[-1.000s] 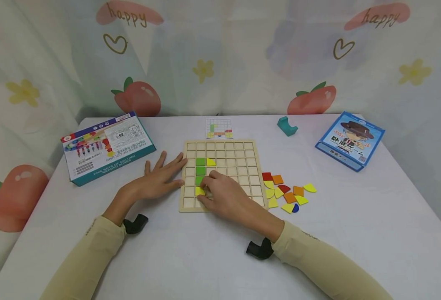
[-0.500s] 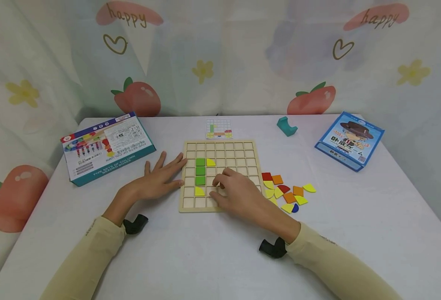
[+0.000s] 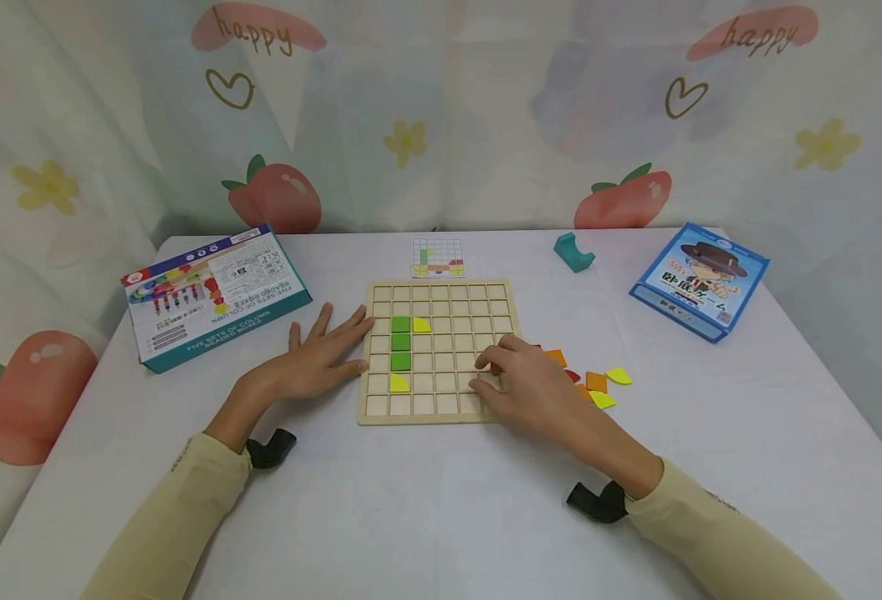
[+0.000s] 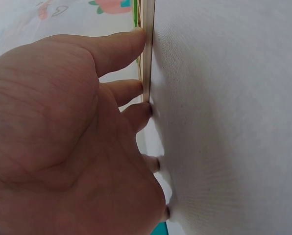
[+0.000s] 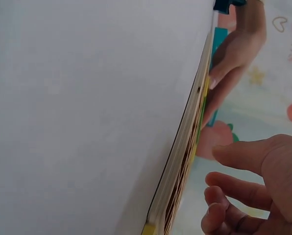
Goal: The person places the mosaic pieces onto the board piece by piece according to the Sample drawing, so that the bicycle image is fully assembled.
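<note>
A wooden grid board (image 3: 465, 325) lies on the white table. Three green square tiles (image 3: 400, 342) stand in a column in its left part. One yellow quarter-round tile (image 3: 422, 325) sits right of the top green tile, another yellow quarter-round tile (image 3: 399, 383) below the lowest. My left hand (image 3: 302, 367) lies with fingers spread, thumb and fingertips touching the board's left edge. Over the board's lower right part hovers my right hand (image 3: 534, 392), fingers loosely bent and thumb apart; the right wrist view shows nothing between its thumb (image 5: 239, 155) and fingers.
Loose orange tiles (image 3: 596, 382), yellow tiles (image 3: 618, 376) and red ones lie right of the board, partly behind my right hand. A pattern card (image 3: 438, 257) lies beyond the board. Further off are a teal curved block (image 3: 574, 252), a beads box (image 3: 216, 296) and a blue box (image 3: 699, 282).
My right hand has drawn back from the lower yellow tile, moving right across the board toward the loose tiles. That yellow tile stays in its cell. The left hand has not moved.
</note>
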Demonstrator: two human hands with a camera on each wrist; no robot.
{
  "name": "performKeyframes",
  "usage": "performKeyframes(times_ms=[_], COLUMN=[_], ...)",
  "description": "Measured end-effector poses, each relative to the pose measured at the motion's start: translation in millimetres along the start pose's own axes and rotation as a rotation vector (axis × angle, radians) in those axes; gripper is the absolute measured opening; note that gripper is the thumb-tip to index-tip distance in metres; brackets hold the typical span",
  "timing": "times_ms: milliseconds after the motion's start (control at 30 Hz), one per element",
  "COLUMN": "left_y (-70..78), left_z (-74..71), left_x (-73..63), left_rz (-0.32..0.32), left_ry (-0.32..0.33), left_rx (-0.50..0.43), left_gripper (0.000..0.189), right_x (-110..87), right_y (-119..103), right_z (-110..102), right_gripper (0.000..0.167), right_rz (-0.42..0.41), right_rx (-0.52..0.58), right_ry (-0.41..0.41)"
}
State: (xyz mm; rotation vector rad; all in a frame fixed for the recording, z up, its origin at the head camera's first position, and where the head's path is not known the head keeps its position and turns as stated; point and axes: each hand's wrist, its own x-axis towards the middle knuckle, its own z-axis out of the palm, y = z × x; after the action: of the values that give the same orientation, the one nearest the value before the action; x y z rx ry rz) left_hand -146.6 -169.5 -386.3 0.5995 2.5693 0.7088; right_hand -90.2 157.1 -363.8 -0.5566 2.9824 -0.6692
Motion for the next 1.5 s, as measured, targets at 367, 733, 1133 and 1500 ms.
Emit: performKeyframes(times_ms=[367,733,1133,1500], left_y=[0.0,-1.6,1.2,0.9], left_z=[-0.4,0.5,-0.3,-0.5], left_x=[0.5,0.6,-0.3,-0.5], left_rz=[0.004,-0.004,-0.001,-0.003], left_ry=[-0.004,-0.004,-0.009,-0.006], left_rx=[-0.007,-0.006,-0.009,-0.005], left_gripper=[0.073,0.074,0.073,0.073], right_x=[-24.2,-33.7,-24.0,-19.6], right_y=[28.5,51.6,67.0,70.5], right_z=[-20.5,-26.8,-29.2,-28.7], right_gripper=[0.024,0.027,0.024,0.023], right_rz=[0.072,0.104,0.115,0.115], right_rx=[-0.023,-0.030,-0.026,-0.035], right_ry=[0.018,-0.002,-0.026,-0.037])
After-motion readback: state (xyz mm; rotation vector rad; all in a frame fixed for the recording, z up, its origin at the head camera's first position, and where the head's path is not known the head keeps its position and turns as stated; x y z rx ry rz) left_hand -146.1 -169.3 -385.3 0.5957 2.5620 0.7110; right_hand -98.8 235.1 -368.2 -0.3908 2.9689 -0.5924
